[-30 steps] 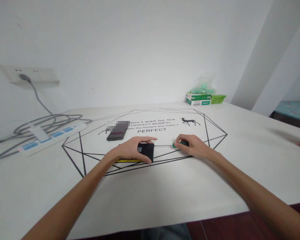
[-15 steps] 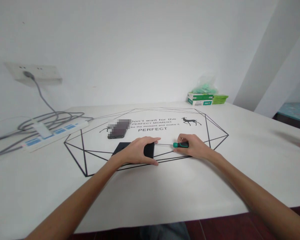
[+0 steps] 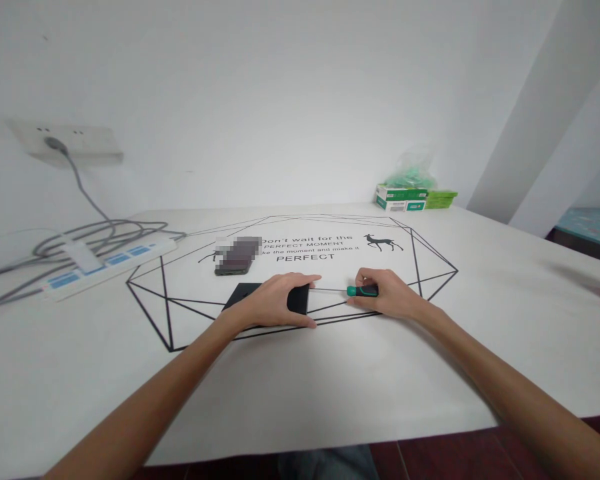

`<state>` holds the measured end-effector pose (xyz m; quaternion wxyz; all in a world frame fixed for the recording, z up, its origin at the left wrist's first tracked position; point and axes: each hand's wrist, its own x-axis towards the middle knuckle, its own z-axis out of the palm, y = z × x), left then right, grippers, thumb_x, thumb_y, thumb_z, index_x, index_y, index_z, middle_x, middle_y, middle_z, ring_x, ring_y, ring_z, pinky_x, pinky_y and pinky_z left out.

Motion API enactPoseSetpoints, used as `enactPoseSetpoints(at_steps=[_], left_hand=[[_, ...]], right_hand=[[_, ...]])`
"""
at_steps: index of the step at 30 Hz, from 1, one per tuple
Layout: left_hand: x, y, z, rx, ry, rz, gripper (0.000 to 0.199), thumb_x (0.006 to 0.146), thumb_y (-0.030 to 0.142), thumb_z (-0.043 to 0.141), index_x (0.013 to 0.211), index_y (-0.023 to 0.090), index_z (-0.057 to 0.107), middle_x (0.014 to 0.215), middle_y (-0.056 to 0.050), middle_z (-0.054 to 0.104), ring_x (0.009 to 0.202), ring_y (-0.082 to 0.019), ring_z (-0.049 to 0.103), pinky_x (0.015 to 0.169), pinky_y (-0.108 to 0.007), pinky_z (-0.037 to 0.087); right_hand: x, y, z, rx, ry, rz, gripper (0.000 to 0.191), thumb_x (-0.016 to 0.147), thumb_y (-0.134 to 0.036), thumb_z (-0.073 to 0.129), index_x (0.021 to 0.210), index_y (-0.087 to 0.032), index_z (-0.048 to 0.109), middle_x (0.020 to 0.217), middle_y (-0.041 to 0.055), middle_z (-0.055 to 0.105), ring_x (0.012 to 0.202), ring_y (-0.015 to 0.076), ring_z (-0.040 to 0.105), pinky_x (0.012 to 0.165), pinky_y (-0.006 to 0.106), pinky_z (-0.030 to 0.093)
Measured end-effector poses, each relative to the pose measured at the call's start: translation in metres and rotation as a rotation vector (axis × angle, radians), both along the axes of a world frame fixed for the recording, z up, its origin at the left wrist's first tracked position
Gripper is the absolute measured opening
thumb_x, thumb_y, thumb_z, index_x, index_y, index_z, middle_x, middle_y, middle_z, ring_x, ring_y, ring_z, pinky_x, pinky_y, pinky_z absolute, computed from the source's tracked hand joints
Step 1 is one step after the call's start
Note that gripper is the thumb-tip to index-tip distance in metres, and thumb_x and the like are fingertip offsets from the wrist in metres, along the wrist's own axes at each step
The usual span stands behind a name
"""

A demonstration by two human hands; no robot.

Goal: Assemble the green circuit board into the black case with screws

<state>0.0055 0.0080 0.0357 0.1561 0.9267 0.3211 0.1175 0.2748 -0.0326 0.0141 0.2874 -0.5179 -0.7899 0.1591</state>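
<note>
Left hand (image 3: 275, 300) spans a black box (image 3: 298, 302), thumb along its near side, fingers at the far side, holding it on the white desk (image 3: 330, 387), well back from the near edge. The right hand (image 3: 387, 292) pinches a screwdriver (image 3: 365, 291) by its green-and-black handle, shaft pointing at the box's right side; whether the tip touches, I cannot tell. A phone (image 3: 239, 259) lies beyond, toward the far edge.

On the table (image 3: 300, 400), a flat case (image 3: 299, 300) is spanned by the left hand (image 3: 275, 301); at its right, a screwdriver (image 3: 363, 291) is held in the right hand (image 3: 389, 293). Behind the case a smartphone (image 3: 241, 255) is placed; far left, a power strip (image 3: 111, 269); back right, boxes (image 3: 401, 199) beneath a plastic bag (image 3: 413, 173).
</note>
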Motion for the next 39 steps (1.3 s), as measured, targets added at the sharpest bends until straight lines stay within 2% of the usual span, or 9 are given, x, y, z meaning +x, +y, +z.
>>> enactPoseSetpoints(at_steps=[5,11,20,26,31,35,39], left_hand=[[0.0001,-0.0002,0.0003,-0.005,-0.004,-0.003,0.082,0.068,0.061,0.073,0.138,0.025,0.048,0.133,-0.007,0.059,0.122,-0.029,0.052,0.104,-0.038,0.035],[-0.0014,-0.0006,0.0001,-0.043,-0.043,-0.007,0.084,0.067,0.059,0.074,0.139,0.025,0.048,0.133,-0.007,0.059,0.124,-0.029,0.051,0.106,-0.038,0.034],[0.0,-0.0035,0.0028,-0.061,-0.047,-0.006,0.087,0.065,0.058,0.076,0.141,0.026,0.046,0.133,-0.008,0.059,0.124,-0.029,0.051,0.106,-0.04,0.034],[-0.0004,-0.0028,0.0011,-0.051,-0.046,-0.001,0.088,0.065,0.059,0.076,0.141,0.027,0.045,0.134,-0.007,0.058,0.125,-0.03,0.05,0.106,-0.041,0.034],[-0.0006,-0.0029,0.0019,-0.062,-0.052,-0.009,0.088,0.066,0.059,0.076,0.141,0.026,0.045,0.133,-0.008,0.059,0.124,-0.029,0.051,0.106,-0.04,0.034],[-0.0005,-0.0036,0.003,-0.064,-0.058,-0.003,0.088,0.066,0.058,0.076,0.141,0.026,0.045,0.134,-0.007,0.059,0.125,-0.03,0.05,0.106,-0.04,0.034],[-0.0007,-0.0036,0.0027,-0.068,-0.057,0.001,0.086,0.066,0.058,0.076,0.141,0.027,0.045,0.133,-0.008,0.059,0.125,-0.03,0.051,0.106,-0.041,0.034]], right_hand=[[-0.0011,0.0002,-0.0005,0.007,-0.026,-0.017,0.036,0.089,-0.052,0.048,0.073,-0.021,0.054,0.062,-0.0017,0.053,0.057,0.0127,0.044,0.055,0.027,0.03],[0.0015,0.0005,-0.0005,0.022,-0.101,-0.039,0.033,0.087,-0.05,0.055,0.073,-0.02,0.059,0.065,-0.0006,0.059,0.059,0.0138,0.048,0.057,0.028,0.031],[0.0026,0.0025,-0.0042,0.134,-0.13,0.006,0.033,0.082,-0.049,0.061,0.07,-0.021,0.052,0.071,0.0004,0.056,0.064,0.0144,0.047,0.059,0.027,0.032],[-0.0031,-0.0019,-0.0036,0.079,-0.161,-0.041,0.031,0.082,-0.052,0.06,0.079,-0.022,0.054,0.061,-0.0025,0.055,0.055,0.0137,0.045,0.055,0.026,0.029],[-0.0033,-0.0037,0.002,0.072,-0.189,-0.065,0.032,0.092,-0.048,0.045,0.083,-0.022,0.061,0.063,0.0001,0.059,0.058,0.0155,0.05,0.058,0.028,0.031],[0.0009,-0.0016,0.0022,0.132,-0.204,-0.051,0.031,0.086,-0.049,0.056,0.075,-0.021,0.062,0.078,0.0041,0.063,0.069,0.0172,0.054,0.062,0.029,0.034],[0.0003,-0.0011,-0.0011,0.142,-0.224,-0.057,0.029,0.08,-0.048,0.063,0.073,-0.021,0.054,0.077,0.0015,0.06,0.065,0.0152,0.05,0.059,0.027,0.032]])
